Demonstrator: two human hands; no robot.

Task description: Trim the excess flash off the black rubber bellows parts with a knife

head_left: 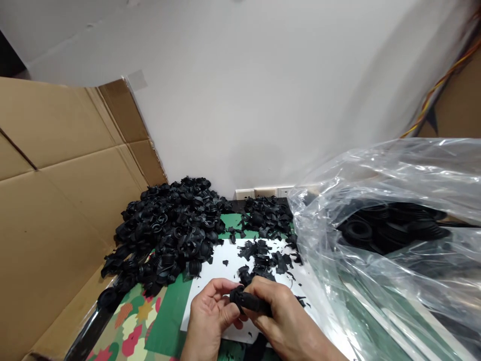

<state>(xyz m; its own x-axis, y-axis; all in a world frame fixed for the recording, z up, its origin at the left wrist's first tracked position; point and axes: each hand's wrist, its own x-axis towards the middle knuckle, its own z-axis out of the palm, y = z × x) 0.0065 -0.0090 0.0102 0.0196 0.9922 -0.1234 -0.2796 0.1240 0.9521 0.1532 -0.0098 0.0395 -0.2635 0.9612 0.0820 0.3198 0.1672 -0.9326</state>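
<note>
**Boot gripped in both hands, scraps ahead**

Low over the desk's white sheet (210,273), the left hand (210,315) pinches the collar of a black rubber boot (250,302) and the right hand (287,323) is clenched round its body. The work appears to be at the collar. Beyond lie torn scraps (263,258), then the boot heap (169,230). Cardboard (56,200) crowds the left side and a clear bag (394,175) the right.

parts heap (169,225) left, plastic bag (391,240) right, scrap-strewn white sheet (225,260) between
</note>
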